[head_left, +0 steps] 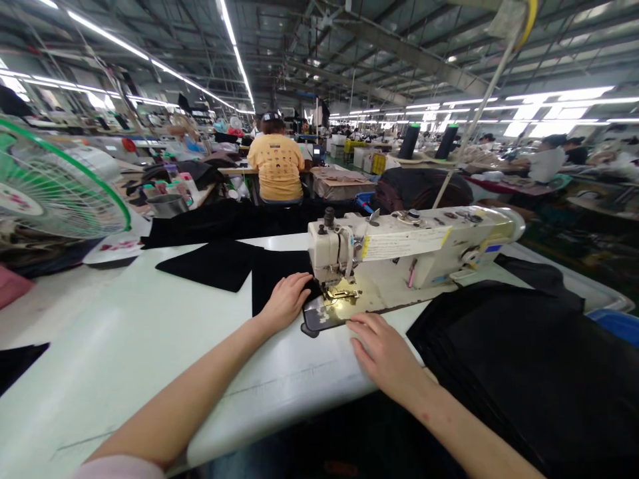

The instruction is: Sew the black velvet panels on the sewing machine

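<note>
My left hand (285, 301) lies with its fingers stretched out on a piece of black fabric (264, 273), just left of the needle area. The industrial sewing machine (429, 256) has a lit metal needle plate (343, 295) under its head. At the front edge of the machine bed rests my right hand (383, 344), fingers extended and apart, with nothing visible in it. A second black fabric piece (210, 265) lies flat farther left on the pale table (150, 346). Whether fabric sits under the presser foot I cannot tell.
A stack of black fabric pieces (529, 366) covers the right side. Behind the machine stand two dark thread cones (409, 141). A green-rimmed fan (64, 186) stands at left. Ahead, a person in a yellow shirt (276, 166) sits facing away. A blue bin (616, 324) is at far right.
</note>
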{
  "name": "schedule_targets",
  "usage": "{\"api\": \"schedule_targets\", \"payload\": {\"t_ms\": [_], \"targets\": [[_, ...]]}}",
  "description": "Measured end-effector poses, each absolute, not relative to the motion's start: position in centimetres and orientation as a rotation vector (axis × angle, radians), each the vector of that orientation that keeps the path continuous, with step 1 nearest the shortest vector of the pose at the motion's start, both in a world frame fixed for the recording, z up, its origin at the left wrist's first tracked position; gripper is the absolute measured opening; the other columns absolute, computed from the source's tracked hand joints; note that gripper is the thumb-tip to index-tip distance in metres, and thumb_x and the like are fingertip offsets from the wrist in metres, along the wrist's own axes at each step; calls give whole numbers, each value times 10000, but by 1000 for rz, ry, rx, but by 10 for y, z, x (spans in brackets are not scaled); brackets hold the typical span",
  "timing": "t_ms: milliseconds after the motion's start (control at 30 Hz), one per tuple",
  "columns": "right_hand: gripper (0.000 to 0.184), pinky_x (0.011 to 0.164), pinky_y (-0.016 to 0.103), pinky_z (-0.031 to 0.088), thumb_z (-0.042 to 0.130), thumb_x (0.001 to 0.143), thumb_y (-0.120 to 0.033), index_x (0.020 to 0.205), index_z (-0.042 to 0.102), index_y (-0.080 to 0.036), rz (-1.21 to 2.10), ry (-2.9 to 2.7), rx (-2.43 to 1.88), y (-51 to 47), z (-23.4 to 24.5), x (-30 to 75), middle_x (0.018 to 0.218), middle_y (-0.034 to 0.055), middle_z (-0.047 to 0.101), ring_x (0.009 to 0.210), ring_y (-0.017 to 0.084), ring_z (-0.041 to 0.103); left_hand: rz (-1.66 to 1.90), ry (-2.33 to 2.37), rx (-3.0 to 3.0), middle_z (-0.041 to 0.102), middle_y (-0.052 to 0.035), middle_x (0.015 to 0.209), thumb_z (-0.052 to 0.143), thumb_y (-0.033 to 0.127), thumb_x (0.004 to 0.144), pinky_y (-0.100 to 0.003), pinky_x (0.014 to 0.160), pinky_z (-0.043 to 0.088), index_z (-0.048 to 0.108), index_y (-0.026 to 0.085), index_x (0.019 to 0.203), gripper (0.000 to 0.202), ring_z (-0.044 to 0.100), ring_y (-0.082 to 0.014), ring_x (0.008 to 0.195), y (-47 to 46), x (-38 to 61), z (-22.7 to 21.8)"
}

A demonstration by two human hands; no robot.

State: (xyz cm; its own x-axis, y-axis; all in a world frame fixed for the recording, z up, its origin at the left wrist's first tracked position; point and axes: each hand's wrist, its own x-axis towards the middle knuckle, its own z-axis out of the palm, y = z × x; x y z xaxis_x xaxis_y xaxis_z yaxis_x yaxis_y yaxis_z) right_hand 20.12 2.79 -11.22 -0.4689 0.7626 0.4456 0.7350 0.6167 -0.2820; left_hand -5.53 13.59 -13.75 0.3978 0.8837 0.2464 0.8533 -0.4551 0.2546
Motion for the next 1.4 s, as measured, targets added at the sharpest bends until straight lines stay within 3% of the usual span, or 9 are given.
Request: {"api": "schedule_targets", "payload": {"t_ms": [167, 333, 633, 867, 933, 1067, 1133, 1267, 1400], "targets": [[335, 881, 445, 557, 390, 978, -331, 1092, 667, -181, -199, -2085, -1644, 6, -102, 306, 1126, 122, 696, 995, 287, 681, 450, 1801, 2431, 444, -124, 1543, 418, 458, 973, -628, 1159, 234, 509, 220, 1417, 512, 314, -361, 1461, 142, -84, -142], [408, 794, 518, 562, 500, 781, -502, 903, 694, -164, -51, -1968, -1968, 9, -134, 409, 956, 190, 707, 829, 362, 703, 379, 1856, 2417, 437, -126, 1548, 404, 477, 971, -603, 1166, 234, 507, 199, 1423, 540, 334, -343, 1453, 136, -145, -130], [184, 569, 383, 405, 506, 631, -433, 542, 544, -276, 252, -1771, -2027, 11, -117, 387, 568, 32, 594, 543, 244, 569, 332, 1894, 2530, 540, -160, 1452, 420, 264, 909, -540, 1134, 358, 579, 138, 1352, 487, 470, -328, 1362, 125, -173, -107], [219, 805, 389, 447, 552, 590, -431, 610, 616, -223, 425, -1184, -1899, 7, -75, 377, 895, 94, 710, 875, 288, 623, 772, 1250, 2718, 717, -111, 1149, 422, 313, 966, -413, 950, 557, 705, 204, 1127, 343, 688, -259, 1036, 83, -80, -97], [211, 833, 361, 460, 552, 634, -406, 657, 630, -212, 491, -1222, -1806, 0, -67, 359, 973, 84, 714, 917, 264, 629, 822, 1061, 2700, 695, -95, 1215, 482, 316, 962, -398, 961, 561, 631, 249, 1266, 345, 678, -251, 1084, 61, -51, -91], [165, 666, 260, 459, 596, 719, -324, 775, 657, -182, 1146, -1205, -1393, -18, -50, 297, 836, 36, 688, 725, 166, 605, 791, 842, 2605, 442, -134, 1531, 674, 345, 870, -478, 1094, 468, 258, 280, 1554, 802, 477, -301, 1367, 19, 6, -77], [129, 607, 225, 427, 646, 707, -288, 766, 641, -174, 1450, -1113, -1212, -24, -46, 269, 722, -4, 629, 629, 125, 548, 819, 770, 2500, 376, -152, 1570, 746, 347, 816, -488, 1119, 438, 219, 264, 1566, 920, 407, -311, 1416, 10, 31, -72], [175, 574, 211, 432, 695, 753, -335, 744, 620, -177, 1527, -1107, -1201, -23, -50, 249, 642, -29, 563, 604, 119, 536, 1071, 668, 2188, 703, -86, 1132, 665, 219, 873, -361, 920, 549, 680, 231, 1154, 282, 657, -226, 1064, 22, 64, -68], [450, 914, 398, 544, 542, 939, -555, 1218, 604, -208, 884, -1240, -1153, -38, -49, 255, 1219, 119, 643, 1135, 268, 619, 1243, 881, 2078, 672, -25, 756, 616, 87, 798, -315, 723, 503, 683, 193, 736, 140, 635, -181, 757, 44, 78, -55]]}}
